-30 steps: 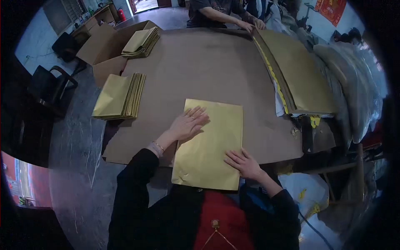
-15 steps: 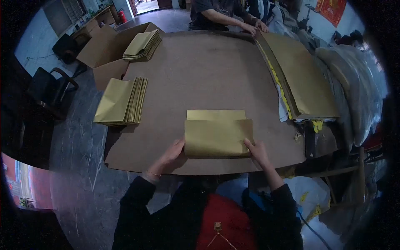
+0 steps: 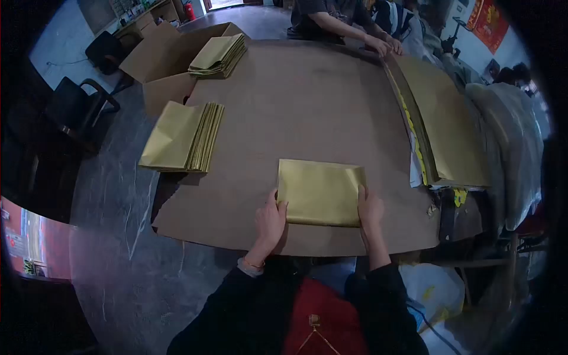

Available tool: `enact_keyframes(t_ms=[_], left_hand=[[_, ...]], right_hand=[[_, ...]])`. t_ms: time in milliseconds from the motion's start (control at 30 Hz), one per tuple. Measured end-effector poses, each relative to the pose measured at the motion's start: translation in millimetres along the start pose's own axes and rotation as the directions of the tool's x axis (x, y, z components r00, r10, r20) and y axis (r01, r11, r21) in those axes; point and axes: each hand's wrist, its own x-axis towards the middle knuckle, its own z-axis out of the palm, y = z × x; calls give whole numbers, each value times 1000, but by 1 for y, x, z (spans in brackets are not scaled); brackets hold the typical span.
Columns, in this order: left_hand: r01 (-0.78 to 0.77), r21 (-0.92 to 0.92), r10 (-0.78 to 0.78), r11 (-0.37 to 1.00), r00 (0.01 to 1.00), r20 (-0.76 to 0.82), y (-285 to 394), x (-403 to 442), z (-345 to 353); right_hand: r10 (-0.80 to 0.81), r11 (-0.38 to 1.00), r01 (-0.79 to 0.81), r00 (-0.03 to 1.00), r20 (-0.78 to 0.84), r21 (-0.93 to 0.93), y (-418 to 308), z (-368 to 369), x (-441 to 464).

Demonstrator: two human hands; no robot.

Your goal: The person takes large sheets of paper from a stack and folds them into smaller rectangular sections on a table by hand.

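Note:
A folded sheet of gold paper [image 3: 321,192] lies on the brown board near its front edge. My left hand [image 3: 271,222] holds the paper's left edge, thumb on top and fingers along the side. At the right edge, my right hand [image 3: 371,213] grips it in the same way, with its fingertips partly hidden. The far edge of the paper looks even, with no lower layer showing beyond it. Left of my hands stands a stack of folded gold paper [image 3: 171,137].
A second folded stack [image 3: 219,54] sits by an open cardboard box [image 3: 167,90] at the far left. Large gold sheets [image 3: 441,112] are piled along the right of the brown board [image 3: 302,94]. Another person's hands [image 3: 387,45] touch that pile's far end. Chairs [image 3: 80,109] stand left.
The top layer of the gold paper has moved away from me, covering the strip of lower layer that showed before. My left hand has moved up onto the left edge. The view has shifted slightly.

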Motion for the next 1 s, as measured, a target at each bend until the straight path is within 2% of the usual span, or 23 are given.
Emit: enact_keyframes(t_ms=[67,167,200,267,300,333,400,433,533,567,633,667,700,767,800,833,900,933,1000], left_hand=[[-73,36,75,997,995,-65,-15,4,13],[-93,115,104,989,989,-101,-9,0,10],[-95,115,107,989,989,-102,-9,1,10],[-121,3,121,993,988,-95,-12,2,13],[-132,126,149,983,979,-139,-12,1,17],[-140,125,155,982,980,-123,-10,0,17],[-95,167,114,981,988,-106,-8,0,13],[-144,116,158,983,980,-122,-10,1,14],[-107,195,124,975,989,-79,-2,1,9],[-177,196,206,965,969,-137,-13,-1,16],[-187,194,221,963,961,-169,-18,0,20],[-148,172,172,974,976,-131,-22,0,20],[-157,172,180,972,975,-126,-18,0,18],[-109,81,118,991,987,-113,-9,1,13],[-59,50,65,997,991,-114,-7,1,14],[-60,54,66,997,991,-113,-8,2,14],[-101,60,108,993,986,-129,-12,3,15],[-210,128,232,969,955,-186,-12,4,15],[-177,144,201,973,965,-167,-11,4,15]], right_hand=[[58,998,-58,998,18,-11,-4,-2,5],[27,995,-23,999,44,-93,-4,-2,14],[27,996,-23,999,41,-92,-3,0,17],[33,997,-30,998,47,-75,3,9,20],[59,990,-58,998,8,-130,6,14,20],[77,988,-75,997,6,-134,11,22,20],[-30,996,25,998,-63,-80,20,33,26],[60,986,-49,996,67,-156,4,15,25],[117,989,-111,992,53,-101,3,17,28],[-11,996,9,1000,-28,-89,13,29,31],[-42,998,47,989,-141,33,7,22,30],[54,996,-57,998,-43,-66,2,21,32],[62,996,-65,997,-49,-65,-1,18,34],[119,992,-118,992,44,-36,-6,13,37],[26,1000,-26,996,-87,11,6,30,38],[29,1000,-28,996,-85,14,8,33,39],[-71,994,64,995,-77,-83,7,37,45],[-80,983,66,994,-71,-173,5,37,48],[-125,983,115,990,-63,-140,6,34,50]])
